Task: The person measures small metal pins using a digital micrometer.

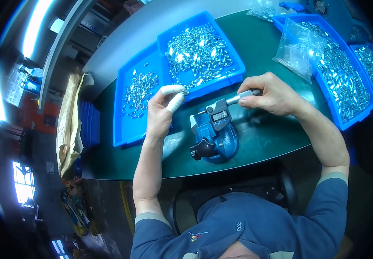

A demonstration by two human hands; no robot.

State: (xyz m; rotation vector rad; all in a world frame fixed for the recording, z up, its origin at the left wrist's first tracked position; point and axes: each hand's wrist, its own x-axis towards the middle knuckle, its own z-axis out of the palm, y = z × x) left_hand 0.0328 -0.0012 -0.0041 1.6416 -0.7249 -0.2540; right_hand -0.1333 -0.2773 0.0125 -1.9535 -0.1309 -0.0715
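My left hand (159,110), with white covers on thumb and forefinger, pinches a small shiny metal part (186,92) beside the near edge of a blue tray (237,77). My right hand (270,96) is closed around the silver thimble (234,100) of a digital micrometer (220,115). A blue stand (227,149) with a black knob (204,149) holds the micrometer upright on the green table. The part is up and left of the micrometer, apart from its jaws. Many small metal pieces (197,52) fill the tray ahead.
A second blue tray (121,129) with fewer pieces sits at left, partly under the first. Farther right are another full blue tray (359,116) and a clear plastic bag (292,52) overlapping it. Brown paper sacking (69,125) stands past the table's left edge (104,177).
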